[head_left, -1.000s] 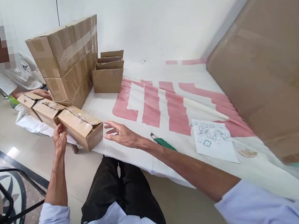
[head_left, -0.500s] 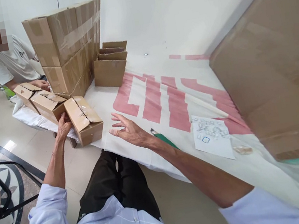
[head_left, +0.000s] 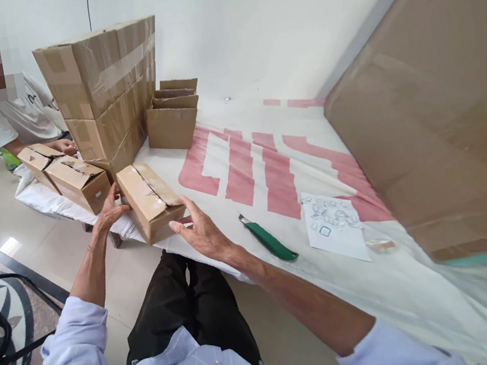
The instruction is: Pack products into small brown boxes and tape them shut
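A small brown cardboard box (head_left: 145, 193) with a torn, partly lifted top seam sits at the near edge of the cloth-covered table. My left hand (head_left: 111, 211) is against its left side, fingers stretched out, in the gap beside a second cardboard box (head_left: 77, 176). At the right front corner, my right hand (head_left: 199, 227) touches the first box with fingers and thumb spread apart. A third cardboard box (head_left: 37, 164) lies farther left. To the right of my right hand lies a green utility knife (head_left: 269, 240), its tip pointing away from me.
Taped cardboard boxes (head_left: 110, 86) stand stacked behind, next to an open-topped carton (head_left: 173, 126). A paper with drawings (head_left: 335, 226) lies right of the knife. A large brown board (head_left: 437, 112) leans at the right. Another person (head_left: 13, 118) sits far left.
The nearest box has shifted right, widening the gap to its neighbour. My right hand has come left onto its corner. The knife, partly covered before by my right arm, now shows fully.
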Available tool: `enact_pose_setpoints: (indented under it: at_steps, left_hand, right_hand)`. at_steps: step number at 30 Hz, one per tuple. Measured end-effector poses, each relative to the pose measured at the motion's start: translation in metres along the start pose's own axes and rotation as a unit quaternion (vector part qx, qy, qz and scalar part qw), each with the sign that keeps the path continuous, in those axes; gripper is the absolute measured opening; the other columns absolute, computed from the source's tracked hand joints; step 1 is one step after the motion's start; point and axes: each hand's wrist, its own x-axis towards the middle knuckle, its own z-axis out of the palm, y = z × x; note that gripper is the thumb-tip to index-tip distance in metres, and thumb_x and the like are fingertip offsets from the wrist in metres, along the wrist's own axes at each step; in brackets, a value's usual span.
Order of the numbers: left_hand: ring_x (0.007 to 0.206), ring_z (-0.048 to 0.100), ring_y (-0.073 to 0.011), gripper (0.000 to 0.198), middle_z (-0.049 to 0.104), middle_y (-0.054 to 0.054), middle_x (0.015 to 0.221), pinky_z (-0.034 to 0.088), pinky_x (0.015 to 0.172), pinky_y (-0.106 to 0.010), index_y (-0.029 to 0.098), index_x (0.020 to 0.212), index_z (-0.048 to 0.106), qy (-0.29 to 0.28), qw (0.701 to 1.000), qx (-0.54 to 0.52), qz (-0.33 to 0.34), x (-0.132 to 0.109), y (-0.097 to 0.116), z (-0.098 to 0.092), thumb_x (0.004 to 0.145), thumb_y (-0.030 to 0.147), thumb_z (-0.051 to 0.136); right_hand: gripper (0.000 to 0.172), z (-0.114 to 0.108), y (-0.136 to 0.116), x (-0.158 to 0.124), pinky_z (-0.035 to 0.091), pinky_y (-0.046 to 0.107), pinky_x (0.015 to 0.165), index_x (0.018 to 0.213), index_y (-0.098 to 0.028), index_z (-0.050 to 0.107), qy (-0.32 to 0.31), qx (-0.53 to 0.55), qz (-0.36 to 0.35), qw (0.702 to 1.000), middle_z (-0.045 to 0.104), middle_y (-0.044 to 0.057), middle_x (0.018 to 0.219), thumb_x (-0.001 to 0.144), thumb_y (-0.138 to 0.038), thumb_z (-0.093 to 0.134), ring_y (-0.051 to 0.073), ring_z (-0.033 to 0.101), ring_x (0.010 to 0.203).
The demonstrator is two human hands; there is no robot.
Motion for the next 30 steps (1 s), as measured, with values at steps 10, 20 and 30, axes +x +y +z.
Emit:
enact_pose_setpoints:
  at_steps: [10,20,30]
  left_hand:
    - [0.134,0.064,-0.0320,0.039,0.069,-0.009,0.137,0.057,0.106,-0.050,0.025,0.110,0.066,-0.018,0.999,-0.034,-0.026,-0.099,0.040,0.060,0.075,0.035,0.079]
    - [0.164,0.034,-0.0460,0.115,0.040,-0.022,0.173,0.048,0.115,-0.057,0.028,0.156,0.045,-0.113,0.975,-0.184,-0.051,-0.100,0.030,0.096,0.057,0.049,0.100]
    - [0.149,0.047,-0.0437,0.122,0.048,-0.019,0.156,0.047,0.119,-0.060,0.026,0.158,0.048,-0.056,0.992,-0.074,0.081,-0.111,0.069,0.109,0.057,0.072,0.099]
  right_hand:
    - [0.066,-0.102,0.060,0.001,0.067,0.045,0.093,0.149,-0.030,0.067,0.116,0.103,0.111,0.982,0.071,0.009,0.148,0.096,-0.069,0.060,0.031,0.072,0.127]
    - [0.058,-0.120,0.067,-0.010,0.060,0.041,0.104,0.132,-0.021,0.077,0.120,0.018,0.087,0.989,0.081,0.007,0.128,0.088,-0.058,0.068,0.030,0.071,0.125]
    - [0.055,-0.140,0.095,-0.014,0.065,0.035,0.071,0.116,-0.025,0.078,0.170,0.151,0.185,0.956,0.080,0.005,0.117,0.071,-0.057,0.079,0.026,0.074,0.100]
